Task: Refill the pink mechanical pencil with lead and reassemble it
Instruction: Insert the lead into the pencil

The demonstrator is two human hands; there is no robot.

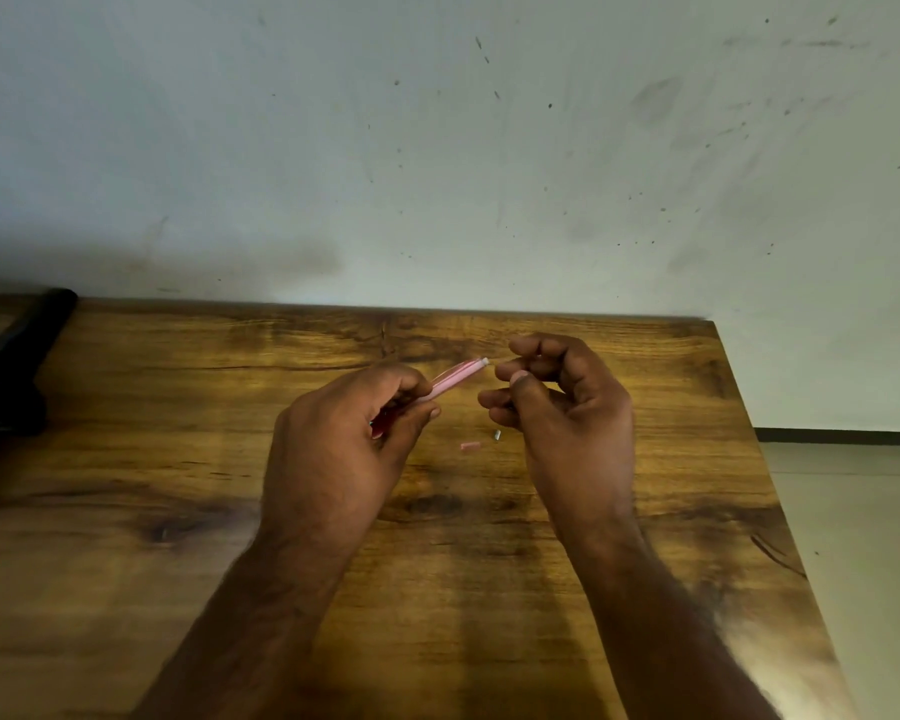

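Midway: your left hand grips the pink pencil, open end up. Right hand fingers pinched beside it, lead unclear. Pink cap and small eraser wait on table below the pencil.

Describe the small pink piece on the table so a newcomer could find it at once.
On the wooden table, look at the bare patch between the two hands. The pink piece lies flat there, below the pencil. Its neighbour, the white piece, is smaller and sits just to its right.
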